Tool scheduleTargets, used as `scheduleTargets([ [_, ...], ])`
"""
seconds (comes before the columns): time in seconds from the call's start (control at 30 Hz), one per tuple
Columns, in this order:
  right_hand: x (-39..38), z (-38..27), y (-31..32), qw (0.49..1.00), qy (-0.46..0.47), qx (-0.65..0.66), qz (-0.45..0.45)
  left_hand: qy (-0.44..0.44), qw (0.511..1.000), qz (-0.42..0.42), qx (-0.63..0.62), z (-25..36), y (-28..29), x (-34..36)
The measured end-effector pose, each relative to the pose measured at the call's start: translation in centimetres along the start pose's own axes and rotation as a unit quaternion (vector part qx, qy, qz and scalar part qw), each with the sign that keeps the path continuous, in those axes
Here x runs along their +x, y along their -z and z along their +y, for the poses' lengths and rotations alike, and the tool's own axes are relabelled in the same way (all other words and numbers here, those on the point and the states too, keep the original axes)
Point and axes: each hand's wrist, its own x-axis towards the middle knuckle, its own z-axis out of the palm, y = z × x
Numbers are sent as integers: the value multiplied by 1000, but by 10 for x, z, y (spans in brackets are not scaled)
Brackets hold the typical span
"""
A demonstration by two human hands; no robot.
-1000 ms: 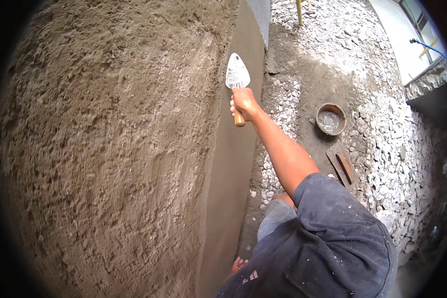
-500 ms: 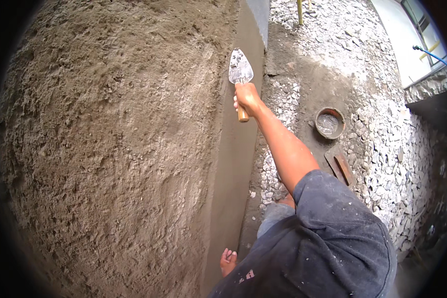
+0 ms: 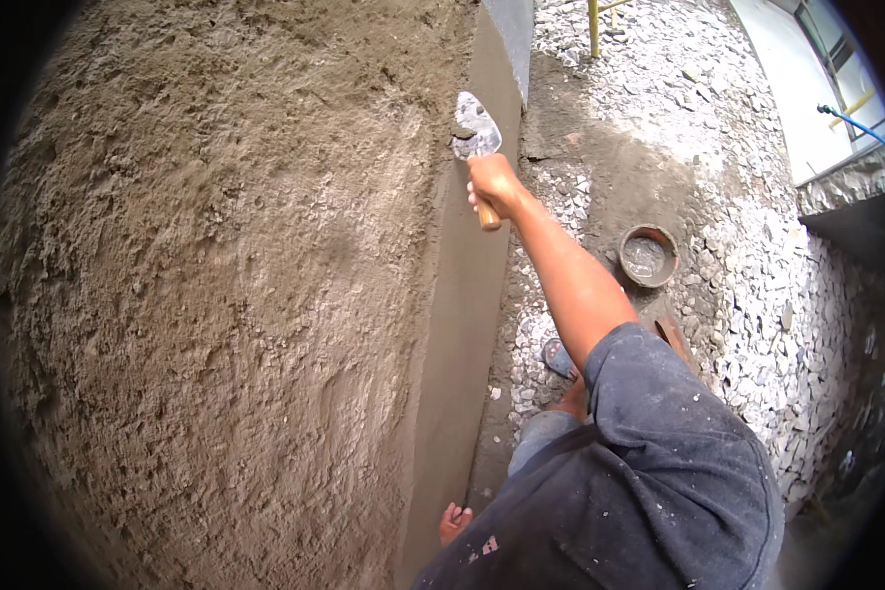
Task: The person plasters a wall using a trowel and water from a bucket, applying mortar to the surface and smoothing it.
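My right hand (image 3: 496,184) is closed round the wooden handle of a pointed trowel (image 3: 477,126), arm stretched out ahead. Dabs of wet mortar cling to the metal blade, with a darker lump at its left edge. The blade is over the line where a rough, earth-coloured mortar surface (image 3: 236,295) meets a smooth grey cement band (image 3: 462,324). Low in the view, by my shirt, my left hand (image 3: 452,524) rests at the band with fingers loosely bent and nothing visible in them. Its palm is partly hidden.
Right of the band, a round mortar bucket (image 3: 649,256) stands on the ground. A brown board-like piece (image 3: 674,339) lies nearby, partly behind my sleeve. Pale gravel (image 3: 767,324) covers the right side. A yellow pole (image 3: 593,28) and a blue hose (image 3: 855,126) are farther off.
The trowel has tilted, its handle end swinging slightly right and up, and its mortar now shows at the left edge. My left hand is slightly lower. A sandalled foot has come into sight.
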Motion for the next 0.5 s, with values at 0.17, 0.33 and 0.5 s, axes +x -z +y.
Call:
scheduleTargets([
  [0.17, -28, 7, 3, 997, -47, -10, -56, 122, 992, -31, -26, -4, -3, 7],
  [0.33, 31, -9, 16, 1000, -6, -3, -8, 76, 996, -35, -14, -12, -21, -7],
  [0.5, 51, -23, 26, 1000, -6, 4, 13, 35, 998, -39, 20, 9, -50, -24],
])
